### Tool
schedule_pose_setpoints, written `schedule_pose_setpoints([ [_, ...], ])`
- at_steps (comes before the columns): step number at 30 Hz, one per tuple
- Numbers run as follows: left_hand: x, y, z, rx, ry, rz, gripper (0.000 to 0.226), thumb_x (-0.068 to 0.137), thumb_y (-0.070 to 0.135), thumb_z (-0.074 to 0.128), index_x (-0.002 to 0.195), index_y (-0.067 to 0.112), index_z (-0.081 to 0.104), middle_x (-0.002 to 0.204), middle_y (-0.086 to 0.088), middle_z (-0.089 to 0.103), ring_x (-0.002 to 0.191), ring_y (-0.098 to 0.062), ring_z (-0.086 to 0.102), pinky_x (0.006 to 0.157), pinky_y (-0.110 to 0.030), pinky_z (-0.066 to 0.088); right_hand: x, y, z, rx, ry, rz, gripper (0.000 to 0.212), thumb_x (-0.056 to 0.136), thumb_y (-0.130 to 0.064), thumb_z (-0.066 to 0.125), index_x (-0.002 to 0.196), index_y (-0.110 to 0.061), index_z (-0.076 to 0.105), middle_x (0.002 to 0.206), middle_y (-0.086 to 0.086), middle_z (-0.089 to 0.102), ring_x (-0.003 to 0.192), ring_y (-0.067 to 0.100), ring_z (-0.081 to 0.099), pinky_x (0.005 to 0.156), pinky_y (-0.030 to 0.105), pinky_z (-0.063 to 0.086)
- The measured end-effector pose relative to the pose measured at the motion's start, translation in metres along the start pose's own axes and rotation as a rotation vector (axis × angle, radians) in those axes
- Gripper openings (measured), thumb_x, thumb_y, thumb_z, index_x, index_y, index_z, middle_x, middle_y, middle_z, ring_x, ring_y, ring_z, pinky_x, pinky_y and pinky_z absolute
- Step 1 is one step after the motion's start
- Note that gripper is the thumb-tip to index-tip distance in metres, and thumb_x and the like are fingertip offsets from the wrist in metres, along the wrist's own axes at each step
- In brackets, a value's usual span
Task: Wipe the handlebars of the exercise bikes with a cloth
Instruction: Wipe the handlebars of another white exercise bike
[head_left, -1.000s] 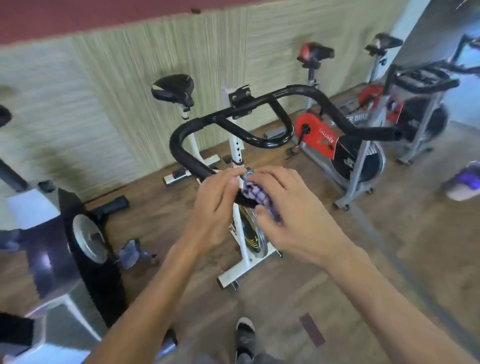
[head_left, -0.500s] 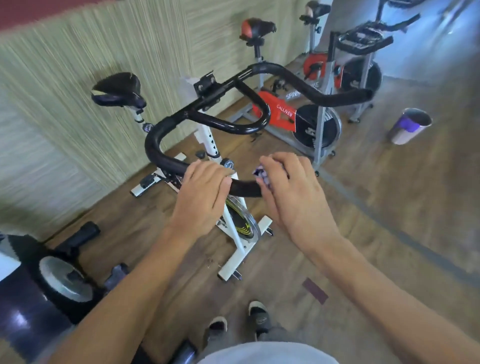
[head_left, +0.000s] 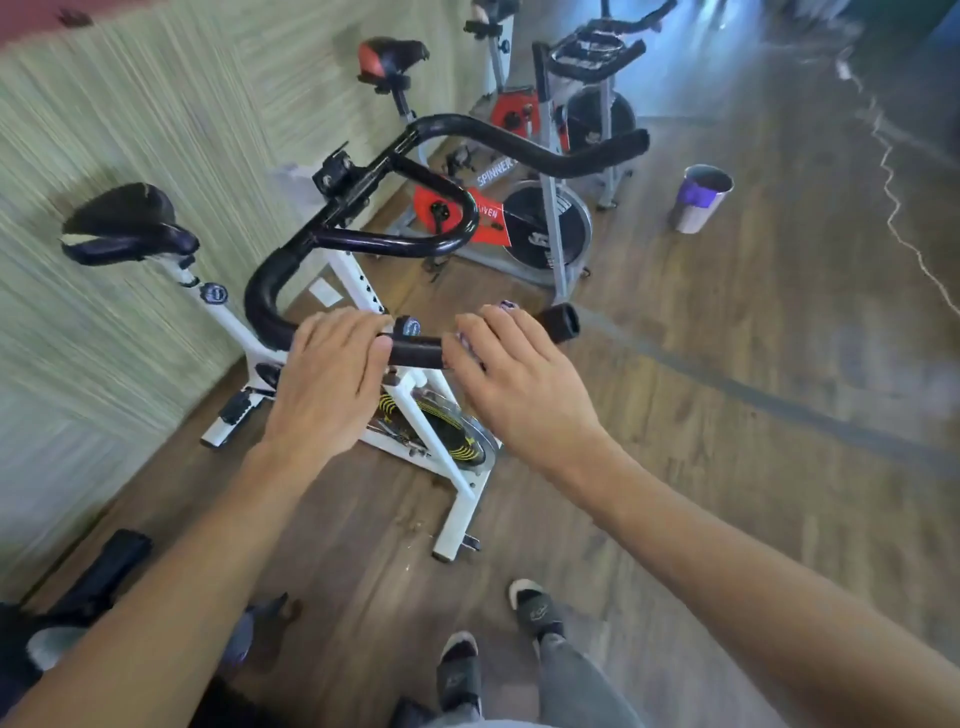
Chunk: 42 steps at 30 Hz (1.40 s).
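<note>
A white exercise bike stands in front of me with black padded handlebars (head_left: 415, 352). My left hand (head_left: 324, 374) grips the near left bar, fingers curled over it. My right hand (head_left: 511, 369) is wrapped round the same bar closer to its end cap (head_left: 563, 322), holding a purple-and-white cloth (head_left: 506, 306) against it. Only small bits of the cloth show past my fingers. The far bar (head_left: 524, 148) of the handlebars curves away to the right, untouched.
A red-and-grey bike (head_left: 524, 223) and another bike (head_left: 597, 62) stand behind along the striped wall. A purple-and-silver bucket (head_left: 698, 197) sits on the wooden floor at right. Part of a dark bike (head_left: 93, 587) is at lower left. My feet (head_left: 498, 639) are below.
My right hand has slid with the cloth along the bar toward its end, away from my left hand. The view has swung left, and the bucket has come into view.
</note>
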<state>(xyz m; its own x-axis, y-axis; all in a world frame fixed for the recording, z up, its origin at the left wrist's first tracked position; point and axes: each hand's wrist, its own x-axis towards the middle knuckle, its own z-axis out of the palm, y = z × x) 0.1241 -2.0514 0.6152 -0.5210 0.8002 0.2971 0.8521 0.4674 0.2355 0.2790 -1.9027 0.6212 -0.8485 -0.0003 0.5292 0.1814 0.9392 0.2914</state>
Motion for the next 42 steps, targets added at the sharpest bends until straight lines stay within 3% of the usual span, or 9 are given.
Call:
schedule_pose_setpoints([
  [3,-0.002,-0.012,-0.002,0.039,-0.006,0.042,0.037,0.106,0.027,0.03,0.127,0.014,0.057,0.126,-0.003,0.062,0.124,-0.025,0.051,0.108,-0.039,0.032,0.026,-0.025,0.011,-0.12,-0.188,0.103,0.055,0.105,-0.049,0.039,0.123,0.0,0.056,0.104,0.013,0.059,0.093,0.033,0.056,0.093,0.043,0.045],
  [9,-0.002,-0.018,0.0,0.024,0.011,0.068,0.037,0.107,0.027,0.029,0.128,0.014,0.057,0.125,-0.001,0.062,0.123,-0.024,0.051,0.11,-0.038,0.031,0.013,0.015,-0.014,-0.258,-0.041,-0.026,0.019,0.105,-0.023,0.052,0.109,-0.005,0.059,0.091,0.009,0.056,0.079,0.03,0.051,0.078,0.041,0.041],
  [13,-0.001,-0.011,0.004,-0.02,0.055,0.02,0.036,0.107,0.025,0.028,0.124,0.014,0.058,0.121,0.0,0.062,0.12,-0.023,0.052,0.109,-0.038,0.031,0.016,0.017,-0.015,-0.262,-0.078,0.012,0.035,0.111,-0.031,0.035,0.105,-0.005,0.058,0.091,0.01,0.055,0.08,0.03,0.051,0.081,0.041,0.042],
  [18,-0.005,-0.028,-0.003,0.079,-0.006,0.032,0.041,0.109,0.032,0.026,0.134,0.014,0.053,0.13,-0.001,0.059,0.125,-0.024,0.049,0.114,-0.04,0.032,0.046,-0.031,0.014,-0.131,-0.237,0.127,0.044,0.107,-0.045,0.037,0.102,-0.008,0.059,0.087,0.009,0.058,0.076,0.029,0.056,0.071,0.039,0.045],
  [22,-0.007,-0.062,-0.012,0.065,0.002,-0.092,0.041,0.111,0.032,0.024,0.124,0.012,0.057,0.127,-0.004,0.06,0.128,-0.024,0.049,0.122,-0.048,0.024,0.022,-0.012,-0.004,-0.234,-0.262,-0.003,0.054,0.109,-0.04,0.024,0.129,0.001,0.052,0.101,0.012,0.058,0.085,0.03,0.057,0.079,0.04,0.048],
  [29,-0.006,-0.063,-0.003,-0.074,0.07,-0.065,0.035,0.11,0.024,0.03,0.133,0.013,0.055,0.145,-0.003,0.05,0.143,-0.021,0.037,0.127,-0.045,0.007,0.063,-0.046,0.023,-0.008,-0.243,0.106,0.045,0.106,-0.042,0.03,0.108,-0.008,0.059,0.094,0.009,0.059,0.081,0.029,0.058,0.078,0.04,0.05],
  [34,-0.008,-0.069,-0.005,-0.102,0.073,-0.033,0.035,0.111,0.023,0.031,0.134,0.016,0.056,0.148,-0.001,0.047,0.145,-0.02,0.035,0.127,-0.044,0.007,0.057,-0.054,0.021,0.037,-0.264,0.081,0.054,0.108,-0.041,0.029,0.14,-0.001,0.047,0.117,0.013,0.058,0.098,0.031,0.059,0.092,0.042,0.051],
  [38,-0.007,-0.067,-0.003,-0.094,0.08,-0.048,0.037,0.11,0.027,0.026,0.133,0.017,0.054,0.148,0.0,0.045,0.145,-0.019,0.033,0.128,-0.043,0.003,0.005,-0.023,0.003,-0.114,-0.197,-0.037,0.046,0.112,-0.021,0.037,0.149,0.006,0.035,0.129,0.024,0.054,0.112,0.041,0.056,0.103,0.049,0.046],
  [42,-0.007,-0.065,0.0,-0.099,0.097,-0.058,0.036,0.11,0.025,0.029,0.139,0.018,0.05,0.154,-0.001,0.039,0.148,-0.02,0.03,0.127,-0.047,0.004,0.029,-0.046,0.023,-0.083,-0.131,0.097,0.046,0.109,-0.03,0.04,0.14,0.003,0.048,0.112,0.017,0.059,0.096,0.034,0.059,0.09,0.044,0.052],
])
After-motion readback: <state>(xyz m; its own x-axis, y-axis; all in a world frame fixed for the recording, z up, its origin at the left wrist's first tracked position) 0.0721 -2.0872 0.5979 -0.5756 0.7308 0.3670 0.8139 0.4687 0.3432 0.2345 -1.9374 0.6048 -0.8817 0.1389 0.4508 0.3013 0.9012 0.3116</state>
